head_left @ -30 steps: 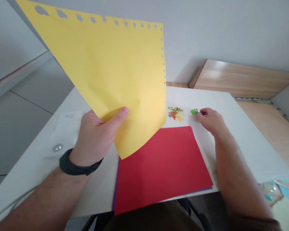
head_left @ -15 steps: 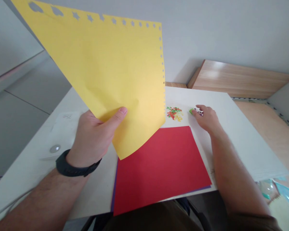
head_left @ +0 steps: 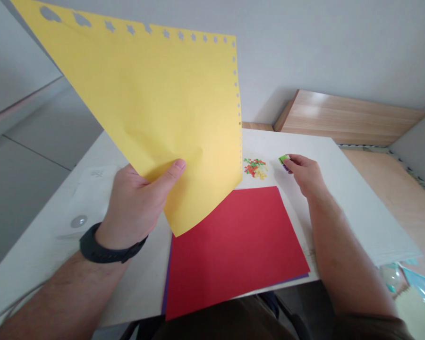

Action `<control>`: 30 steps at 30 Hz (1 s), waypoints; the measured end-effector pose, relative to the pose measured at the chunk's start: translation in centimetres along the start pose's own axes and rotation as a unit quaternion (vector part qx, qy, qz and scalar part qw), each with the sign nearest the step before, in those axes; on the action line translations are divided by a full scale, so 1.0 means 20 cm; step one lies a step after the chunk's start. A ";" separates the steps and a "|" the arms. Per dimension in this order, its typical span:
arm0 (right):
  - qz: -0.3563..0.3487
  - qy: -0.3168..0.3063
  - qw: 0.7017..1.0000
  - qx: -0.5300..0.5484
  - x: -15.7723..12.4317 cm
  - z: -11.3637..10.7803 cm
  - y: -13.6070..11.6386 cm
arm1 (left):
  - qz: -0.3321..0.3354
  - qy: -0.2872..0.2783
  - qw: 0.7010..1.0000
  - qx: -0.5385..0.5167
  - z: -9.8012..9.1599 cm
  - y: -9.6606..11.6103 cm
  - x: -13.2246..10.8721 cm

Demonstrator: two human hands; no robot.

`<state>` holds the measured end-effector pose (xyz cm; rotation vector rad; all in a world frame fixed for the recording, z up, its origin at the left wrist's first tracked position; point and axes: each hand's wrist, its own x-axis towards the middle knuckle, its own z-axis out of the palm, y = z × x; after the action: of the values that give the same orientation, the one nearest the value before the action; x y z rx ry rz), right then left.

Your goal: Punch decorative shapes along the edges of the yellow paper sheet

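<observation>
My left hand (head_left: 138,208) is closed on the lower left edge of a sheet of yellow paper (head_left: 170,108), thumb in front, holding it raised and tilted. Heart-shaped and star-shaped holes run along its top edge, and smaller holes go down its right edge. Over the far right of the table, my right hand (head_left: 306,174) pinches a small green and purple paper punch (head_left: 284,160), partly hidden by the fingers. Left of it lies a pile of red, green and yellow paper cutouts (head_left: 255,168). Red paper (head_left: 233,250) lies beneath the yellow sheet, with a purple edge showing underneath.
A white table (head_left: 343,203) carries these things. At its left sits a translucent white item (head_left: 88,198) with a round grey spot, details unclear. A wooden panel (head_left: 350,115) stands behind at the right. A clear container (head_left: 391,276) is beyond the right edge.
My right hand has closed its fingers round the punch, which has turned to show more green. The yellow sheet stays in my left hand, almost unmoved.
</observation>
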<state>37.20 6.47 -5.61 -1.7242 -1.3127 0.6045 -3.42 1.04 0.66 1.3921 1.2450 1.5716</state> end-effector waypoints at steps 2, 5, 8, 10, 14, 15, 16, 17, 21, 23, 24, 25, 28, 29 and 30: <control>0.034 0.001 0.995 0.099 -0.01 0.01 -0.03 | -0.001 0.004 1.000 0.003 0.00 0.01 0.00; 0.056 -0.035 0.977 0.202 -0.03 0.02 -0.08 | -0.004 0.008 1.000 -0.002 0.00 0.01 0.00; 0.073 -0.061 0.961 0.259 -0.04 0.01 -0.11 | -0.006 0.005 1.000 0.002 0.00 0.00 0.00; 0.094 -0.069 0.949 0.292 -0.05 0.00 -0.13 | -0.008 -0.001 1.000 0.009 0.00 0.00 0.00; 0.132 -0.097 0.920 0.355 -0.06 -0.01 -0.17 | -0.006 0.008 1.000 0.017 0.00 0.01 0.00; 0.142 -0.105 0.913 0.367 -0.06 -0.01 -0.18 | -0.006 0.013 1.000 0.019 0.01 0.01 0.00; 0.152 -0.113 0.907 0.376 -0.06 -0.02 -0.19 | -0.006 0.016 1.000 0.019 0.01 0.02 -0.01; 0.162 -0.120 0.902 0.381 -0.07 -0.02 -0.20 | -0.008 0.017 1.000 0.017 0.01 0.02 -0.01; 0.167 -0.145 0.907 0.357 -0.08 -0.04 -0.22 | -0.015 0.014 1.000 -0.009 0.01 0.02 -0.01; 0.158 -0.142 0.921 0.326 -0.08 -0.04 -0.22 | -0.014 0.014 1.000 -0.014 0.01 0.02 -0.01; 0.153 -0.136 0.928 0.310 -0.08 -0.04 -0.22 | -0.012 0.016 1.000 -0.014 0.01 0.01 0.00; 0.148 -0.132 0.935 0.295 -0.08 -0.04 -0.21 | -0.011 0.020 1.000 -0.014 0.01 0.01 0.00; 0.120 -0.123 0.953 0.251 -0.06 -0.03 -0.18 | -0.011 0.027 0.999 -0.021 0.02 0.01 0.00; 0.104 -0.117 0.960 0.231 -0.05 -0.03 -0.16 | -0.011 0.023 0.999 -0.023 0.02 0.02 0.00; 0.085 -0.103 0.971 0.201 -0.05 -0.02 -0.14 | -0.012 0.019 0.999 -0.023 0.02 0.02 0.00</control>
<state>35.81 5.65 -3.06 -1.4722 -1.0911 1.0930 -2.97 0.95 1.04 1.3194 1.2346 1.6069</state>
